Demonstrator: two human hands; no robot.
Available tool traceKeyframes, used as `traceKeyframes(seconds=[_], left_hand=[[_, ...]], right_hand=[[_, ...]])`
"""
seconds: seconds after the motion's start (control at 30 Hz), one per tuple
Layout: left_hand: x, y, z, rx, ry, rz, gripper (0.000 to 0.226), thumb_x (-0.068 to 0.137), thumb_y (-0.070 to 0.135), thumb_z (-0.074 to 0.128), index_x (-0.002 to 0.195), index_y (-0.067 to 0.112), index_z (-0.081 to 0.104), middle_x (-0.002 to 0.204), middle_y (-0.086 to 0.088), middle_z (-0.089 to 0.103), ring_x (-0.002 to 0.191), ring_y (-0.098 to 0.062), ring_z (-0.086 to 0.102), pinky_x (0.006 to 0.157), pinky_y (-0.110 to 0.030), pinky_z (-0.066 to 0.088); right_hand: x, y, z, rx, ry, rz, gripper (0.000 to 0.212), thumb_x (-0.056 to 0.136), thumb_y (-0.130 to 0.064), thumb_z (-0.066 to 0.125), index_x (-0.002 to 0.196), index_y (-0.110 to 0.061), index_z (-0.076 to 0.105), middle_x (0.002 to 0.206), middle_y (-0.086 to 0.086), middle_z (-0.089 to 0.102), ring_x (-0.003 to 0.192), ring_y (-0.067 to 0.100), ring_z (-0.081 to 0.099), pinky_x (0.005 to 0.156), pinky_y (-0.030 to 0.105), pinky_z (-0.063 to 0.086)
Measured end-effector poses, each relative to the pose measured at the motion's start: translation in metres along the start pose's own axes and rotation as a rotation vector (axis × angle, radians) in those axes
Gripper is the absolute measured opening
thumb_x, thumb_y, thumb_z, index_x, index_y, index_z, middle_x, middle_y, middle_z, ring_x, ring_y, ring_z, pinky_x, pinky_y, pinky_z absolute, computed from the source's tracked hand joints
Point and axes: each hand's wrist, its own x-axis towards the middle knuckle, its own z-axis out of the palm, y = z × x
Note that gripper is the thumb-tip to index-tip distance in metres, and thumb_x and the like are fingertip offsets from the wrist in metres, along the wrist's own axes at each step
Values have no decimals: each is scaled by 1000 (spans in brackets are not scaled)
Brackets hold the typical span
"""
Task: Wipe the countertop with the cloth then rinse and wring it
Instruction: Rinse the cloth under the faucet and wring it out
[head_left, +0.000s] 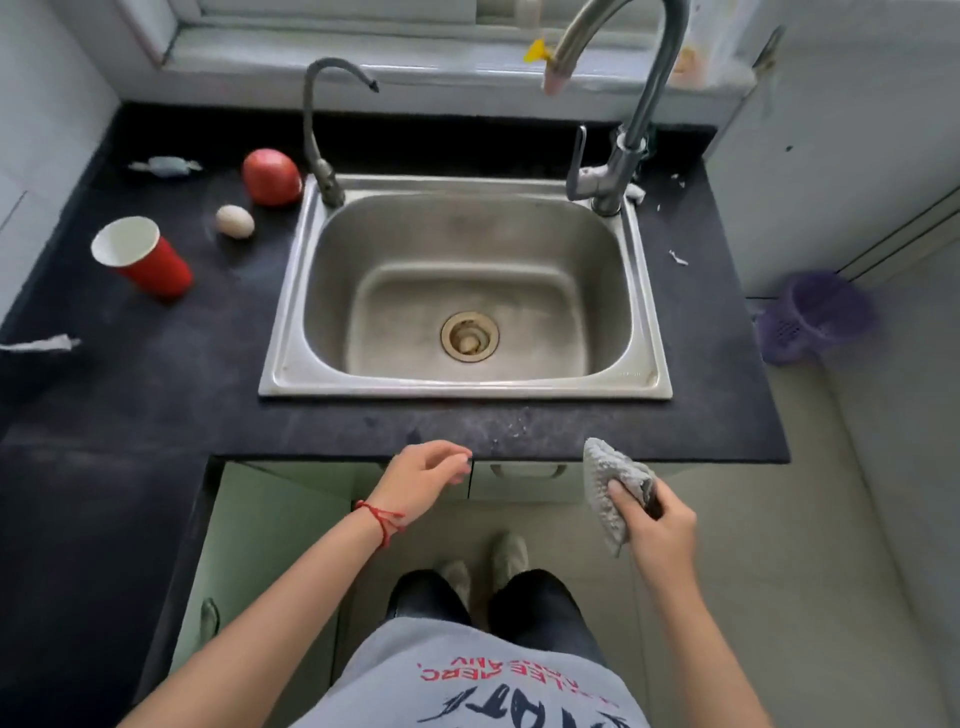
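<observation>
My right hand (655, 525) grips a folded grey cloth (602, 483) just off the front edge of the black countertop (171, 374), right of centre. The cloth's top corner reaches the counter's edge, near pale crumbs (511, 423) scattered on the front strip. My left hand (426, 475) hovers at the counter's front edge with loosely curled fingers and holds nothing. A steel sink (467, 387) is set in the middle of the counter, dry, with a tall tap (623, 150) at its back right.
On the left counter stand a red paper cup (143, 257), an egg (235, 221), a red apple (271, 176) and a wrapped sweet (165, 166). A small second tap (322, 130) rises at the sink's back left. Paper scraps (678, 257) lie on the right. A purple basket (815, 317) sits on the floor.
</observation>
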Motion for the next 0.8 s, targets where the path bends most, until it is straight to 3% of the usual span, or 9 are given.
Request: traceKeyframes(seconds=[0.1,0.2,0.3,0.4,0.53,0.7,0.8], left_hand=[[28,38,1,-124,-9,45,17,93,14,49,98,16,65,88,-3,69,74,-6,64,68,-18,50],[55,72,1,-222,-6,51,19,93,14,47,104,15,62,94,-1,67,79,-4,63,67,-12,50],[82,105,0,-311,-8,64,24,93,16,48,115,14,59,100,2,65,88,-8,62,76,-19,51],[107,128,-2,-450,-73,76,22,93,15,48,110,20,59,101,3,67,94,-10,63,83,-25,51],[130,138,3,-611,-191,72,19,84,17,58,102,20,64,90,7,73,85,-7,69,72,-20,57],[151,135,6,-676,-21,8,12,85,9,60,92,16,67,85,2,73,75,-9,71,62,-25,58],[165,137,2,-639,-21,-30,11,84,12,62,92,16,68,87,-1,71,75,-11,69,61,-25,58]], right_hand=[[38,-26,10,63,-38,-11,21,80,-3,67,78,-24,67,70,-15,70,62,-11,58,61,6,46],[81,-54,25,169,-143,8,16,81,-3,65,79,-19,68,65,-17,71,62,-7,61,58,8,48],[121,-78,40,304,-260,63,13,81,-5,64,89,-15,67,73,-9,75,70,2,67,61,14,52],[154,-97,51,449,-393,137,26,73,-20,67,98,-11,64,82,-2,75,78,11,69,63,22,55],[183,-112,67,458,-531,183,36,69,-28,69,101,-13,64,88,3,74,83,17,69,66,28,56],[203,-117,90,334,-501,212,13,82,-14,65,95,-13,65,86,5,73,80,20,70,65,29,57],[212,-116,97,343,-461,241,10,85,-11,61,95,-12,65,84,5,73,79,19,70,68,31,58]])
